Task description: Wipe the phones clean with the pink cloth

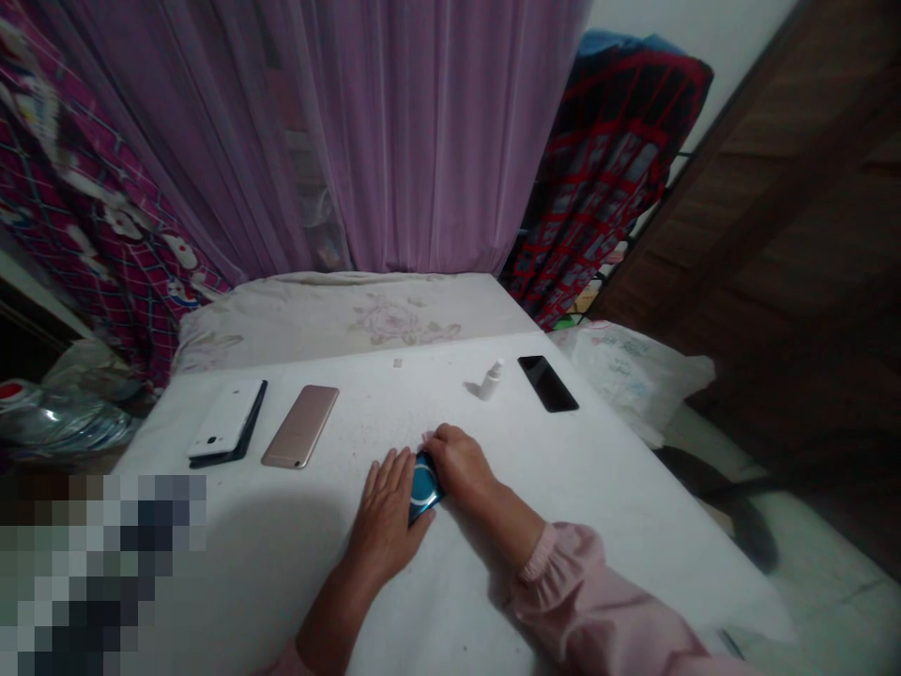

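A shiny blue phone (424,484) with a pale ring on its back lies on the white-covered table in front of me. My left hand (387,507) holds it from the left, fingers stretched along its side and thumb at its near edge, covering much of it. At the far right corner of the phone, my right hand (459,467) is closed in a pinch. A small pinkish bit (426,437) shows by its fingertips, too little to name. The contents of that pinch are hidden.
Left of my hands lie a rose-gold phone (301,427) and a white phone (226,420) on a dark one. Further back stand a small white spray bottle (491,380) and a black-screened phone (547,383) near the right edge. A plastic bag (633,371) is beyond that edge.
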The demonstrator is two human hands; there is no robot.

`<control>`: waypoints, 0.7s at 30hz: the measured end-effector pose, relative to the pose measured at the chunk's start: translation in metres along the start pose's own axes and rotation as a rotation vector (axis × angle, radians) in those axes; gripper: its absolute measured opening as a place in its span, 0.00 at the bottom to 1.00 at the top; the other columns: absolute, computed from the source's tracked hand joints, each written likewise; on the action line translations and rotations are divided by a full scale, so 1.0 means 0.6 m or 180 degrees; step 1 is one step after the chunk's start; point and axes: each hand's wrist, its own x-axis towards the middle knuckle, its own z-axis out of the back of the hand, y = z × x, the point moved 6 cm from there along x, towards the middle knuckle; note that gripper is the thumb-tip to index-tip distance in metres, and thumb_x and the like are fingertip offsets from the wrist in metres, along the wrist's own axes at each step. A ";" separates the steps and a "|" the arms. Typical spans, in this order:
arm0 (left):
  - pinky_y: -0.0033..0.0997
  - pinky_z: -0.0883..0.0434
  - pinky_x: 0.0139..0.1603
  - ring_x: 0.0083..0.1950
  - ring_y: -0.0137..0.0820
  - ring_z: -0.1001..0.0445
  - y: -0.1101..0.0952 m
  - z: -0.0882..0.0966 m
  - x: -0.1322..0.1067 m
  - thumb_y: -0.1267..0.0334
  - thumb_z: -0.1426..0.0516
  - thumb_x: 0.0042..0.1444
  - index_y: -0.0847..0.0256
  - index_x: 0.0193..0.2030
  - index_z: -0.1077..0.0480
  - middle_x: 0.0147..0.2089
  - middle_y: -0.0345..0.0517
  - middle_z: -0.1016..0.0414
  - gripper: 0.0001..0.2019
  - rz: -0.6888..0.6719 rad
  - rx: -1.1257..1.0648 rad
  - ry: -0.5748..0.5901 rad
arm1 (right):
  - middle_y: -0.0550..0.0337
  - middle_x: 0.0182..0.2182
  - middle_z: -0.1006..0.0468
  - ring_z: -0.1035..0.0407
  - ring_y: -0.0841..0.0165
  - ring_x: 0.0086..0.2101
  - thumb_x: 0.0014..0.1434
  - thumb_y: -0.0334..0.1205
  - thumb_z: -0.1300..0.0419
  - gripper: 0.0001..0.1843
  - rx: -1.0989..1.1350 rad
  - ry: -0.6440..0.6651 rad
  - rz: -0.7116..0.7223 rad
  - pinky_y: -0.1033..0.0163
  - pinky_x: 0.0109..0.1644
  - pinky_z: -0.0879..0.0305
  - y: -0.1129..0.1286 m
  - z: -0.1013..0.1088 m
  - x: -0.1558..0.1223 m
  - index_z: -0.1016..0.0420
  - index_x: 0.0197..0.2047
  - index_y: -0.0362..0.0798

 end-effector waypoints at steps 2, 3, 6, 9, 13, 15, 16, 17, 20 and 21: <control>0.55 0.52 0.70 0.73 0.46 0.51 0.000 0.000 0.000 0.58 0.47 0.59 0.64 0.71 0.53 0.72 0.57 0.46 0.35 -0.0014 -0.0013 0.0007 | 0.53 0.36 0.22 0.31 0.64 0.37 0.65 0.37 0.46 0.13 0.0029 0.0035 0.0063 0.63 0.40 0.39 0.004 0.000 0.001 0.19 0.41 0.49; 0.55 0.52 0.70 0.73 0.46 0.51 0.000 0.001 0.000 0.58 0.47 0.59 0.65 0.71 0.53 0.72 0.57 0.46 0.35 -0.0006 -0.0017 0.0017 | 0.53 0.36 0.22 0.31 0.64 0.37 0.64 0.36 0.45 0.13 0.0031 0.0063 0.0035 0.63 0.39 0.39 -0.002 0.002 0.004 0.18 0.40 0.49; 0.54 0.52 0.70 0.73 0.46 0.51 -0.001 0.002 0.002 0.58 0.47 0.58 0.67 0.70 0.51 0.71 0.58 0.46 0.35 0.0056 -0.0018 0.0072 | 0.51 0.36 0.22 0.31 0.63 0.37 0.62 0.33 0.44 0.12 -0.0063 0.0133 -0.0222 0.63 0.39 0.39 -0.030 0.014 0.017 0.18 0.39 0.48; 0.54 0.51 0.70 0.73 0.46 0.52 -0.002 0.002 0.002 0.58 0.46 0.58 0.67 0.70 0.50 0.71 0.58 0.45 0.35 0.0086 -0.0031 0.0081 | 0.50 0.36 0.23 0.31 0.62 0.37 0.63 0.33 0.45 0.12 -0.0072 0.0041 -0.0446 0.62 0.39 0.40 -0.042 0.019 0.021 0.19 0.39 0.46; 0.56 0.51 0.70 0.73 0.47 0.52 -0.002 0.000 0.002 0.57 0.47 0.59 0.66 0.70 0.51 0.71 0.58 0.46 0.34 0.0056 -0.0053 0.0030 | 0.52 0.35 0.23 0.32 0.63 0.37 0.64 0.33 0.45 0.12 0.0119 -0.0123 -0.0137 0.62 0.40 0.39 -0.002 0.006 0.004 0.19 0.38 0.47; 0.56 0.50 0.70 0.73 0.47 0.51 -0.002 -0.001 0.002 0.57 0.48 0.59 0.66 0.70 0.51 0.71 0.58 0.45 0.34 0.0053 -0.0043 0.0041 | 0.53 0.35 0.23 0.31 0.64 0.37 0.65 0.34 0.46 0.12 0.0088 -0.0130 0.0065 0.63 0.41 0.39 0.013 0.000 -0.005 0.19 0.39 0.49; 0.56 0.50 0.70 0.73 0.47 0.51 -0.002 0.000 0.002 0.57 0.48 0.59 0.66 0.70 0.51 0.71 0.58 0.45 0.34 0.0060 -0.0035 0.0045 | 0.54 0.35 0.23 0.31 0.64 0.37 0.65 0.35 0.46 0.13 0.0044 -0.0121 0.0115 0.64 0.41 0.39 0.014 -0.001 -0.007 0.19 0.40 0.50; 0.56 0.50 0.70 0.73 0.47 0.51 -0.003 0.000 0.002 0.57 0.47 0.59 0.66 0.70 0.51 0.71 0.58 0.45 0.34 0.0066 -0.0029 0.0046 | 0.54 0.35 0.23 0.31 0.64 0.37 0.66 0.36 0.47 0.13 -0.0013 -0.0114 0.0105 0.64 0.41 0.39 0.008 0.000 -0.006 0.19 0.40 0.50; 0.55 0.50 0.70 0.73 0.47 0.51 -0.004 0.004 0.003 0.57 0.47 0.58 0.66 0.70 0.50 0.71 0.58 0.44 0.35 0.0075 -0.0034 0.0024 | 0.55 0.35 0.23 0.31 0.64 0.36 0.66 0.38 0.47 0.14 -0.0166 -0.0131 -0.0236 0.64 0.39 0.39 -0.029 0.011 0.003 0.19 0.39 0.50; 0.55 0.50 0.70 0.73 0.46 0.51 -0.004 0.005 0.003 0.57 0.47 0.58 0.65 0.70 0.50 0.71 0.58 0.44 0.34 0.0077 -0.0042 0.0014 | 0.54 0.35 0.22 0.31 0.64 0.35 0.66 0.39 0.46 0.14 -0.0183 -0.0153 -0.0371 0.64 0.38 0.39 -0.041 0.014 0.006 0.19 0.39 0.50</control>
